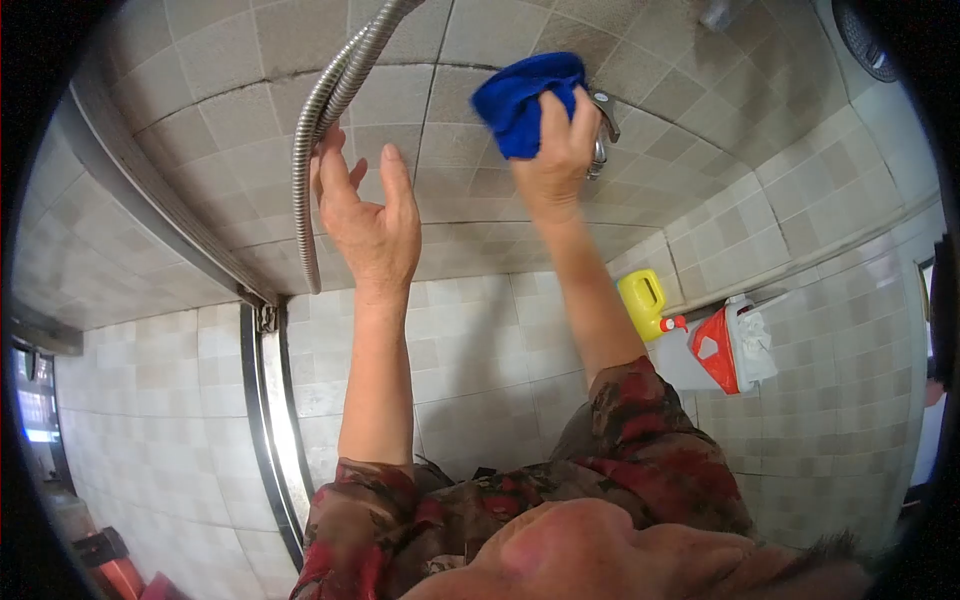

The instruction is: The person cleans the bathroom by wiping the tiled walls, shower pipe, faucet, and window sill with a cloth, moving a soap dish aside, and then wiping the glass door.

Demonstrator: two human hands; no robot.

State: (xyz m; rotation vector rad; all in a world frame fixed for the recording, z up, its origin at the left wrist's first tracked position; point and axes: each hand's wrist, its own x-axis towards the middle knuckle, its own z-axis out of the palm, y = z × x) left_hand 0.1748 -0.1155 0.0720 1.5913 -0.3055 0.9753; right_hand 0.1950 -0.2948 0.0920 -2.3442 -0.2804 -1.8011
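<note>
A blue cloth [530,105] is bunched in my right hand [562,160], its fingers closed over it against the tiled wall [455,135]. Just right of that hand, partly hidden by it, is a chrome tap fitting [602,125]. My left hand [370,225] is raised with its thumb and fingers apart. Its fingertips reach up to a looped metal shower hose [345,85] that hangs down the wall. Whether they press on the hose I cannot tell.
A metal door track [272,400] runs along the floor at left. By the right-hand wall stand a yellow jug [642,300] with a red cap and a red-and-white container [715,350] with a white bag or cloth [755,340]. A round drain-like grille [866,40] shows at upper right.
</note>
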